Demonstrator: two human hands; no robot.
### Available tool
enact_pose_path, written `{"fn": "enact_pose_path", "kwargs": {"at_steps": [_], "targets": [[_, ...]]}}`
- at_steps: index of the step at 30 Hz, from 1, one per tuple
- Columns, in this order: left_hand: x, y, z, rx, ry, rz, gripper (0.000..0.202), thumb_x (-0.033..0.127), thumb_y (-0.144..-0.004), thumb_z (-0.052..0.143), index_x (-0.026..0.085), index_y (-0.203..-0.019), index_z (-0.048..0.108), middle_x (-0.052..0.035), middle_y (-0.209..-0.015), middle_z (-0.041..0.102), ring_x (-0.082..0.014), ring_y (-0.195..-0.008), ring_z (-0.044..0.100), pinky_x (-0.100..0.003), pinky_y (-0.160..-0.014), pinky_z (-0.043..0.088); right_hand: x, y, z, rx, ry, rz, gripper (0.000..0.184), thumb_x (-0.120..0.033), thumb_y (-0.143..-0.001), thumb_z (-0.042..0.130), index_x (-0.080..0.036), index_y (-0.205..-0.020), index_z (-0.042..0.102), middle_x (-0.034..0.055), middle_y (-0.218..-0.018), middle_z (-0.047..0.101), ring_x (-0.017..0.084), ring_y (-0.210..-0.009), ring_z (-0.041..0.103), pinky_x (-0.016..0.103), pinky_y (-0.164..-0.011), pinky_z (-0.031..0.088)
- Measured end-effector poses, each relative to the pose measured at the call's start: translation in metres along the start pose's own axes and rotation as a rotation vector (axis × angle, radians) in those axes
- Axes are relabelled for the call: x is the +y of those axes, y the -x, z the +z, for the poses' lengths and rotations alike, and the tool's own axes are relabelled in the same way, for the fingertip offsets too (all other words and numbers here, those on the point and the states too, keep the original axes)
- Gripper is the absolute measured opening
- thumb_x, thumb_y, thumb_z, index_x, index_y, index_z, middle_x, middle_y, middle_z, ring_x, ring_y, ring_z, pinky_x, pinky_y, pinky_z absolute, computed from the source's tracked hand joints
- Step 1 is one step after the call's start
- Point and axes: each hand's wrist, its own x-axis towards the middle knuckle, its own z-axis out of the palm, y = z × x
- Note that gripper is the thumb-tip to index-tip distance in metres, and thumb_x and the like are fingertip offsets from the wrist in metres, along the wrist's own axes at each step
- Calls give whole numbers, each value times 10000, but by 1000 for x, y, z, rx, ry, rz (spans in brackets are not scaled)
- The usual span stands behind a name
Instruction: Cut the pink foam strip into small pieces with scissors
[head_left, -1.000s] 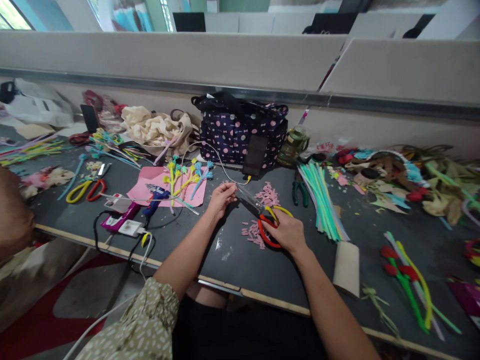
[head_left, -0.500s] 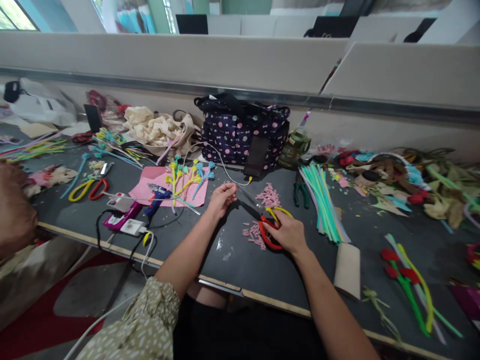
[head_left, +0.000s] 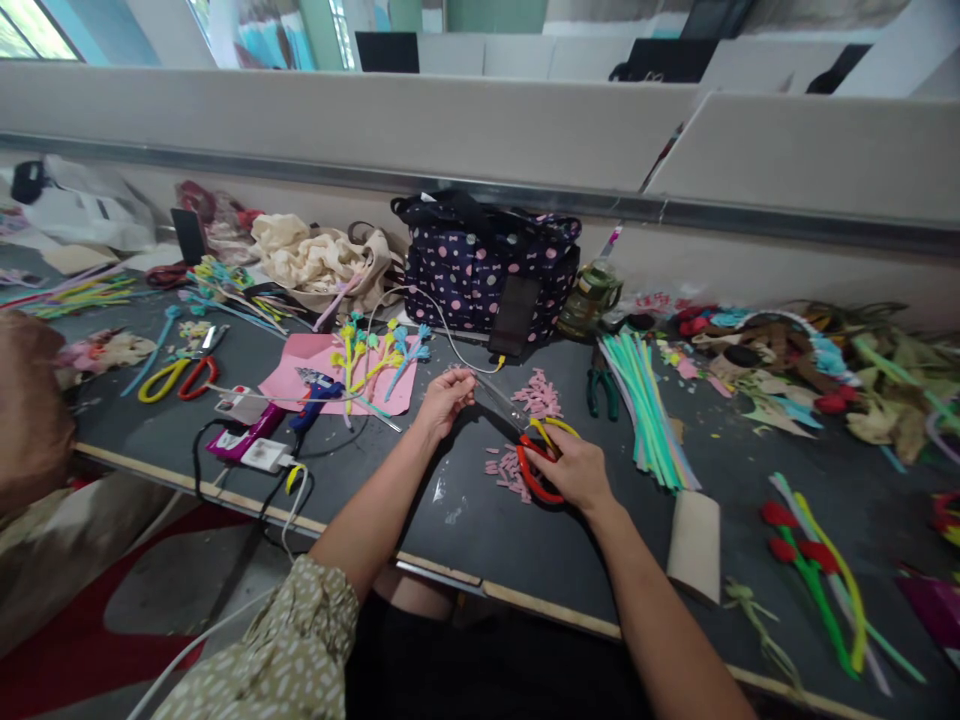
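My right hand (head_left: 576, 468) grips the red and yellow handles of a pair of scissors (head_left: 534, 442). Their blades point up and left toward my left hand (head_left: 445, 396). The fingers of my left hand are pinched on a small thin piece at the blade tips, too small to name. Small pink cut pieces (head_left: 508, 472) lie on the dark table (head_left: 480, 530) just below the scissors. A second heap of pink pieces (head_left: 537, 393) lies just beyond the blades.
A dotted dark bag (head_left: 487, 270) with a phone (head_left: 514, 315) leaning on it stands behind. Green pipe cleaners (head_left: 646, 415), pliers (head_left: 599, 387), a cardboard tube (head_left: 694, 545), a pink sheet with craft flowers (head_left: 352, 365), a glue gun (head_left: 311, 390), a power strip (head_left: 247, 440). Another person sits at far left (head_left: 30, 420).
The view has shifted slightly. Both hands stay in nearly the same place, with the scissors blades still at my left fingers.
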Motion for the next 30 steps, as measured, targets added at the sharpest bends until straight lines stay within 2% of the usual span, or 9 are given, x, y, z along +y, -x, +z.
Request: {"fn": "enact_pose_path", "kwargs": {"at_steps": [11, 23, 30], "targets": [[0, 0, -1, -17, 12, -22, 454, 282, -477, 905, 132, -807, 630, 28, -641, 626, -50, -494, 526, -188, -521, 455, 2, -1, 0, -39, -78, -5, 384, -480, -867, 558, -207, -1103, 688, 68, -969, 737, 205, -834, 679, 297, -732, 507], [-2, 1, -1, -33, 52, -78, 433, 258, -498, 905, 140, -784, 601, 24, -654, 627, -50, -505, 537, -178, -526, 474, 5, 0, 2, -14, -97, -22, 386, -447, -854, 581, -226, -1152, 684, 67, -1080, 727, 220, -936, 684, 319, -773, 535], [-2, 1, -1, -41, 48, -77, 421, 260, -497, 906, 137, -760, 601, 23, -645, 625, -50, -508, 538, -175, -533, 476, 3, 0, 3, -25, -89, 3, 380, -463, -851, 578, -234, -1130, 698, 57, -1039, 739, 210, -860, 697, 305, -729, 534]]}}
